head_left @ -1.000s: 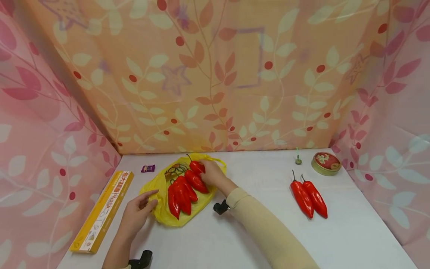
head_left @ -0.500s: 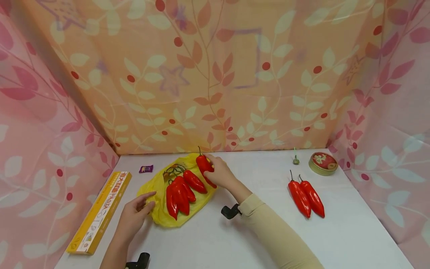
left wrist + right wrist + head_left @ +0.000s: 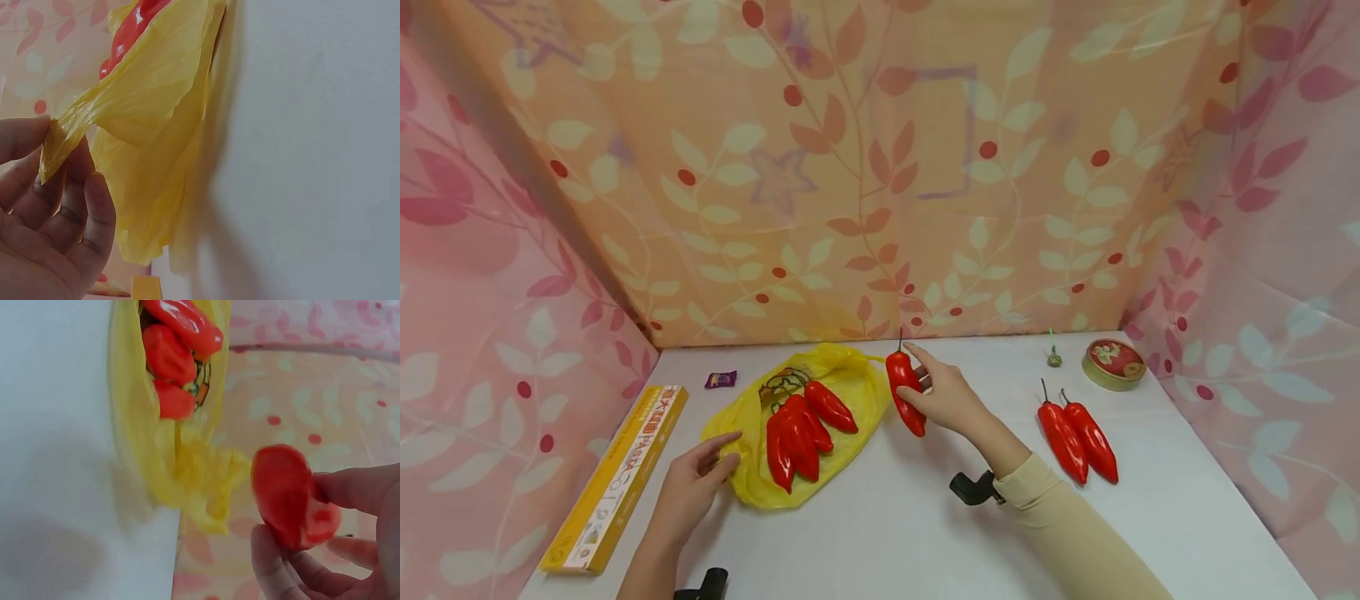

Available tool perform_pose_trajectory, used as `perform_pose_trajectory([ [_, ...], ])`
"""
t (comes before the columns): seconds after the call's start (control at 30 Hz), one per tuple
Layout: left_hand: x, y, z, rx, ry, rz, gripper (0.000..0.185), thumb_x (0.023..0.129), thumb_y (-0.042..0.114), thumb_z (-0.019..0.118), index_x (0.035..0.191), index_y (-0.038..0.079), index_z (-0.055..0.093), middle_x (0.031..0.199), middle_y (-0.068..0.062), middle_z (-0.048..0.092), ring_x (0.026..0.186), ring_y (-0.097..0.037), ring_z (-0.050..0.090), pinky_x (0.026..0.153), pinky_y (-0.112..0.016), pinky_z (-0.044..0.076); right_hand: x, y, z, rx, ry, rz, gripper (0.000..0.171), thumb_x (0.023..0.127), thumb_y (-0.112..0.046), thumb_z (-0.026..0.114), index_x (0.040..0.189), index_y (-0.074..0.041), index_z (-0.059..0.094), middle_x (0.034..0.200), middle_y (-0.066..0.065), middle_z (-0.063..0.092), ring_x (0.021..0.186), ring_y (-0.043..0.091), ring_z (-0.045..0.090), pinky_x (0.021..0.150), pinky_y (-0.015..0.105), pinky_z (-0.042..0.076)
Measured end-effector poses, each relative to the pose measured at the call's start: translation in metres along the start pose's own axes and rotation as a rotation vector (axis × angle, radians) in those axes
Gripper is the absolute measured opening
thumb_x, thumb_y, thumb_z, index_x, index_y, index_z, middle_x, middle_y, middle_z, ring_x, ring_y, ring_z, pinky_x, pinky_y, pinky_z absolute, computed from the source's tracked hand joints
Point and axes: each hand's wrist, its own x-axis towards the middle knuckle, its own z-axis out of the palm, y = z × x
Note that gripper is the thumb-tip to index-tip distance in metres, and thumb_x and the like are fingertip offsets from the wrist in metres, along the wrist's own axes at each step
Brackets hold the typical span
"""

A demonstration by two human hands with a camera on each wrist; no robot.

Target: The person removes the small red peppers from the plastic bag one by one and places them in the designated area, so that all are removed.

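My right hand (image 3: 943, 396) holds a glossy red pepper (image 3: 905, 392) upright above the white table, just right of a yellow plastic bag (image 3: 850, 383); the right wrist view shows the same pepper (image 3: 287, 497) pinched between thumb and fingers. Several red peppers (image 3: 801, 421) lie on the flattened bag. My left hand (image 3: 696, 483) pinches the bag's near-left edge (image 3: 69, 134) between thumb and fingers. Two more red peppers (image 3: 1075, 429) lie side by side on the table to the right.
A long yellow pasta box (image 3: 617, 475) lies along the left table edge. A small purple wrapper (image 3: 720, 379) sits near the back left. A round red tin (image 3: 1112, 362) and a small green object (image 3: 1054, 358) stand at the back right. Patterned fabric walls enclose the table (image 3: 887, 533).
My right hand has lifted one pepper off the bag and carried it right, past the bag's edge. The left hand stays on the bag's near corner.
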Motion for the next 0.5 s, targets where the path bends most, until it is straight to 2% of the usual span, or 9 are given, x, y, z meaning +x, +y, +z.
perform_pose_trajectory([
  [0.23,0.000,0.002,0.000,-0.027,-0.001,-0.014,0.044,0.103,0.033,0.059,0.144,0.019,0.057,0.154,-0.013,0.047,0.135,-0.031,0.047,0.108,-0.042,0.047,-0.026,0.029,-0.021,-0.060,0.048,0.026,0.064,0.093,-0.027,0.072,0.151,-0.019,0.045,0.121,0.014,0.067,0.101,0.027,0.064,0.068,0.035,0.061],
  [0.5,0.001,0.003,-0.002,-0.015,0.014,-0.001,0.043,0.103,0.032,0.060,0.144,0.019,0.057,0.153,-0.012,0.048,0.134,-0.029,0.048,0.109,-0.044,0.045,-0.060,0.063,-0.049,-0.167,0.103,0.095,0.066,0.092,-0.026,0.074,0.151,-0.016,0.044,0.124,0.016,0.066,0.102,0.029,0.064,0.066,0.035,0.061],
])
